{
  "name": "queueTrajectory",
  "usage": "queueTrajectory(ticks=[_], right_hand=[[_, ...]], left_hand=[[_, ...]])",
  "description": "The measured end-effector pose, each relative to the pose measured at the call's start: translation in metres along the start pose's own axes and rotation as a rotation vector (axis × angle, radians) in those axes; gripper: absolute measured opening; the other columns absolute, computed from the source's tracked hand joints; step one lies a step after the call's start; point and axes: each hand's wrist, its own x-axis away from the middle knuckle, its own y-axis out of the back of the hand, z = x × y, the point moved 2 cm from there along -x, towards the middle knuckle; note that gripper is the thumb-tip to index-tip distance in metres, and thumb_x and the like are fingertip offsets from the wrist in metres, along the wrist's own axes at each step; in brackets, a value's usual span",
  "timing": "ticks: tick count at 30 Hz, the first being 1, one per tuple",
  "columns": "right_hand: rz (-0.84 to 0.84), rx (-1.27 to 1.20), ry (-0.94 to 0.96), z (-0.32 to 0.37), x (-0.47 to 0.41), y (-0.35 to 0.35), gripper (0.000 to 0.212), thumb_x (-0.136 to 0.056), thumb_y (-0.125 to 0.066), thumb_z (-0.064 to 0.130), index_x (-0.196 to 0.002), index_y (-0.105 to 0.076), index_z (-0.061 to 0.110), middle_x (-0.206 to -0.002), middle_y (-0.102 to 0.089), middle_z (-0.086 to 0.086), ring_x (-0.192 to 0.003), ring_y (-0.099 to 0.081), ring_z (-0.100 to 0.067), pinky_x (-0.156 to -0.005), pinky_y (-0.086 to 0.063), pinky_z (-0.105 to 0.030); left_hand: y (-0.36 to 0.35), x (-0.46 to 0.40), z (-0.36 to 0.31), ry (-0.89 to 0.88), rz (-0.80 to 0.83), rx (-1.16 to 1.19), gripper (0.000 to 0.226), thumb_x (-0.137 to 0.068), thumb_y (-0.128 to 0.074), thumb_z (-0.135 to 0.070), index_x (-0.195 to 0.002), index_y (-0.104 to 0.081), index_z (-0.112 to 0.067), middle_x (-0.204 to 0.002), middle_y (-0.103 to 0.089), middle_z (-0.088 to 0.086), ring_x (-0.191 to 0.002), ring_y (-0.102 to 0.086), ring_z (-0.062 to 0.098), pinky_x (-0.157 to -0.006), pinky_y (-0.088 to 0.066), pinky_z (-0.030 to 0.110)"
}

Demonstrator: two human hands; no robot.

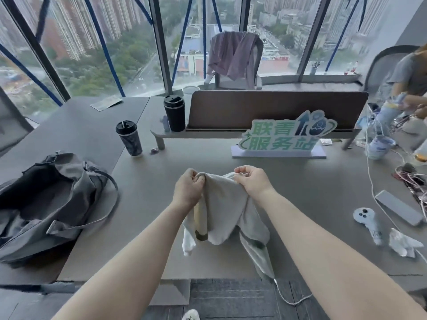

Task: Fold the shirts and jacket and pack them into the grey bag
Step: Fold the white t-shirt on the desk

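Observation:
A light grey-white garment [225, 204] hangs in the air above the table's near edge, held up by its top edge. My left hand [189, 189] pinches its upper left corner and my right hand [250, 181] pinches the upper right corner, the two hands close together. Its lower folds and a drawstring droop past the table edge. The grey bag [53, 199] lies open on the table to the left, straps loose. A purple garment [231, 55] is draped over a chair back beyond the desk.
Two dark cups [129, 140] [175, 115] stand at the back left. A brown divider [272, 109] and a green sign [284, 137] cross the back. Cables, a white controller [367, 221] and a grey bar [398, 210] lie right. Another person [409, 82] works at far right.

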Motion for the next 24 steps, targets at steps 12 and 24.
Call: queueTrajectory(ticks=[12, 24], right_hand=[[0.143, 0.524, -0.251, -0.105, -0.036, -0.055, 0.022, -0.092, -0.053, 0.016, -0.104, -0.069, 0.026, -0.114, -0.07, 0.0, -0.111, -0.062, -0.021, -0.092, -0.047, -0.029], [0.256, 1.082, -0.183, -0.175, -0.029, -0.04, 0.029, -0.088, -0.046, 0.013, -0.112, -0.055, 0.028, -0.126, -0.05, 0.0, -0.116, -0.045, -0.026, -0.091, -0.038, -0.036]], left_hand=[[-0.044, -0.078, 0.1, -0.187, 0.273, -0.577, 0.044, -0.088, -0.043, -0.013, -0.128, -0.056, -0.026, -0.141, -0.046, -0.001, -0.128, -0.037, 0.03, -0.102, -0.031, 0.038], [-0.088, -0.038, 0.144, -0.48, 0.586, -0.899, 0.036, -0.08, -0.054, -0.023, -0.112, -0.067, -0.033, -0.12, -0.062, 0.001, -0.107, -0.057, 0.035, -0.092, -0.044, 0.04]])
